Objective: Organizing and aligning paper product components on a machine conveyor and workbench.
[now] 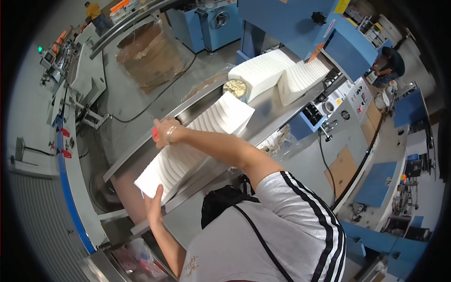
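A long row of thin white sheets (164,171) lies on a metal chute, its top edges wavy. My left hand (153,204) grips the near left end of the row, thumb on its face and the other fingers mostly hidden. Bent over the row's far side, my right hand (165,132) has its fingers closed around a small red object (155,135), largely covered, whose kind I cannot make out. A second white block of sheets (228,110) continues the row toward upper right, beyond my right forearm.
The metal chute (265,110) carries more white stacks (263,70) beside a round yellowish roll-shaped thing (235,88). A blue machine (286,23) stands behind. Plastic-covered cardboard (150,56) lies at far left. Black cables cross the floor. Two people work farther off.
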A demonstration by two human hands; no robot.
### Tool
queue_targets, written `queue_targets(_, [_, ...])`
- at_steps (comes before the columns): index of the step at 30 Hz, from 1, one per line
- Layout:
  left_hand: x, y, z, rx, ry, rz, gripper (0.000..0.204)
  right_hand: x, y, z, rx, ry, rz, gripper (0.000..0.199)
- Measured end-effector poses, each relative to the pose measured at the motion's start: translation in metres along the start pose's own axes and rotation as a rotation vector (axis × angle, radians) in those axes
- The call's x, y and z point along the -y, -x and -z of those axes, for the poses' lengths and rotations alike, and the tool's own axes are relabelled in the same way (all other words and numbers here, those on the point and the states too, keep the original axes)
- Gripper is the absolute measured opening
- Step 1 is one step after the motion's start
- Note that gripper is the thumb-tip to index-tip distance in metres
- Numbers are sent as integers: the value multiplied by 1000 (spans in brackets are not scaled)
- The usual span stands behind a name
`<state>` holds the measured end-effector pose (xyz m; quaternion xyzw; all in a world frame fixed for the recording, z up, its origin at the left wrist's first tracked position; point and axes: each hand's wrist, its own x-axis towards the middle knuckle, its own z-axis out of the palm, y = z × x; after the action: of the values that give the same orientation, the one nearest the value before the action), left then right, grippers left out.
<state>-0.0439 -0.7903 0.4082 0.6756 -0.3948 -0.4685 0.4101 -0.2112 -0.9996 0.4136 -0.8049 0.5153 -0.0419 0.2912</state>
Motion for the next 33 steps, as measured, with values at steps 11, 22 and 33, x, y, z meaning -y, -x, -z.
queue_targets(11, [21, -3, 20, -29, -3, -13, 87, -121, 207, 112, -1039, 108, -385, 72])
queue_targets(22, [14, -4, 17, 2, 37, -10, 78, -248, 172, 60, -913, 434, -285, 29])
queue_targets(33, [34, -25, 47, 162, 171, 212, 86, -183, 126, 49, 88, -468, -36, 95])
